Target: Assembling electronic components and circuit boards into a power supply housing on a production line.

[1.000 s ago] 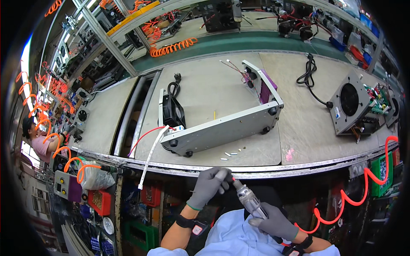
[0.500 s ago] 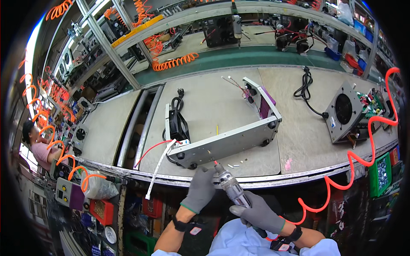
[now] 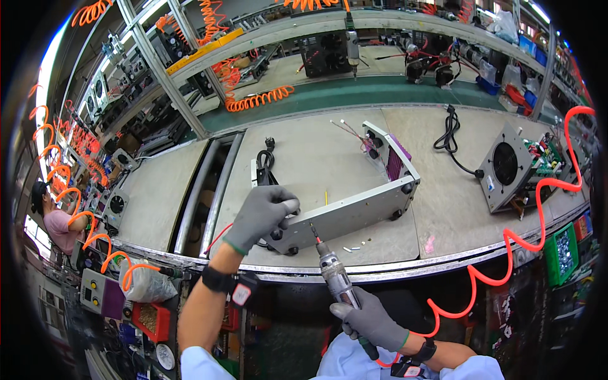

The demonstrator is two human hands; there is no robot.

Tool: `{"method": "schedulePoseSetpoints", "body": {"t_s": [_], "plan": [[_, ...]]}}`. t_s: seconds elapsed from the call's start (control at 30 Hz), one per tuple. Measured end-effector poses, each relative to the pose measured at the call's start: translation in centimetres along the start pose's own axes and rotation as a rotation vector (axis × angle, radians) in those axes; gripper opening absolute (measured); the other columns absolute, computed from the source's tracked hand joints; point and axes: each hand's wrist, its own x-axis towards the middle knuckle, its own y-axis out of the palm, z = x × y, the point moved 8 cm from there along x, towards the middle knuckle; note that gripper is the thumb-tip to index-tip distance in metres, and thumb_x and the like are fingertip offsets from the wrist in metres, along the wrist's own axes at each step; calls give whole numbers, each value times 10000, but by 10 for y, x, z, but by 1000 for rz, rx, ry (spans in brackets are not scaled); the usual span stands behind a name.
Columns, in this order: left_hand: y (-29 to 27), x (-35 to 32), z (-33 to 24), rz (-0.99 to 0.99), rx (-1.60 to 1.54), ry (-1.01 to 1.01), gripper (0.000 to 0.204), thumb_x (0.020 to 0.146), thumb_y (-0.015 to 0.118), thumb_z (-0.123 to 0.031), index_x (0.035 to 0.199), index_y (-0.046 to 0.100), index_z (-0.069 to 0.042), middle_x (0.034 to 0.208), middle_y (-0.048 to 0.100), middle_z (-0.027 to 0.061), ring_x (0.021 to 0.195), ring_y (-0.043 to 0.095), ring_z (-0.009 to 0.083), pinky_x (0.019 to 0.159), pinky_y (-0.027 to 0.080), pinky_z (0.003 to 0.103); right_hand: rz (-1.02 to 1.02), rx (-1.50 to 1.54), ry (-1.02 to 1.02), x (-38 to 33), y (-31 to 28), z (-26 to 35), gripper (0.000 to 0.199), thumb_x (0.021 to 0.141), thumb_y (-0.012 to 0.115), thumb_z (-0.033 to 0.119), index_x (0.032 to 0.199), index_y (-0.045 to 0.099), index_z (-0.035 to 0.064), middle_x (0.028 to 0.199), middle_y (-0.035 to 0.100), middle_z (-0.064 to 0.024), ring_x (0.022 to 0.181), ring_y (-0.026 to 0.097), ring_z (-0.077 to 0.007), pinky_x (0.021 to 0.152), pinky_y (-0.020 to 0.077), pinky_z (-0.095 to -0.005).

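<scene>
A grey metal chassis [image 3: 354, 214] lies on the bench, its long plate turned toward me. A purple part [image 3: 400, 158] is at its right end. My left hand [image 3: 263, 215], in a grey glove, curls its fingers over the plate's upper edge near the left end. That hand hides the black fan and most of the white sleeve there. My right hand [image 3: 373, 320], also gloved, is wrapped round an air screwdriver [image 3: 339, 278]. The screwdriver's bit points up at the plate's face, close to a small hole; whether they touch I cannot tell.
A second unit with a fan [image 3: 505, 162] stands at the right. The orange coiled air hose [image 3: 506, 244] hangs on the right side. Small white pieces [image 3: 351, 249] lie before the chassis. Metal rollers [image 3: 218, 196] cross the bench at left. A co-worker [image 3: 60, 218] sits far left.
My left hand has moved up and onto the chassis plate's left end. The screwdriver has tilted more upright, its bit now nearer the plate. The chassis has shifted slightly.
</scene>
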Motion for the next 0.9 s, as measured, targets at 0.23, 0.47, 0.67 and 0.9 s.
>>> {"method": "schedulePoseSetpoints", "body": {"t_s": [0.23,0.47,0.67,0.9], "plan": [[25,63,35,412,322,3,279,864,712,-262,924,723,10,602,603,7,492,543,88,447,428,262,34,101,25,4,23,-14,359,915,689,346,1039,522,53,669,556,-20,502,550,-85,469,465,-248],[34,74,41,513,371,150,260,826,748,-258,915,739,-14,618,598,8,511,496,95,461,400,276,-17,305,-68,11,30,-19,409,909,624,289,1184,494,14,806,556,-65,457,536,-149,350,415,-279],[37,63,37,519,212,-26,184,832,755,-190,905,738,-22,603,588,-8,478,464,72,433,364,258,26,357,-152,8,34,-16,501,892,671,403,1174,494,29,809,562,-58,459,537,-143,348,400,-272],[38,70,35,503,393,155,286,831,718,-272,925,738,-3,659,621,21,562,521,106,500,424,300,79,457,-21,12,35,-25,520,889,689,400,1191,488,28,821,553,-55,473,519,-163,368,399,-297]]}}
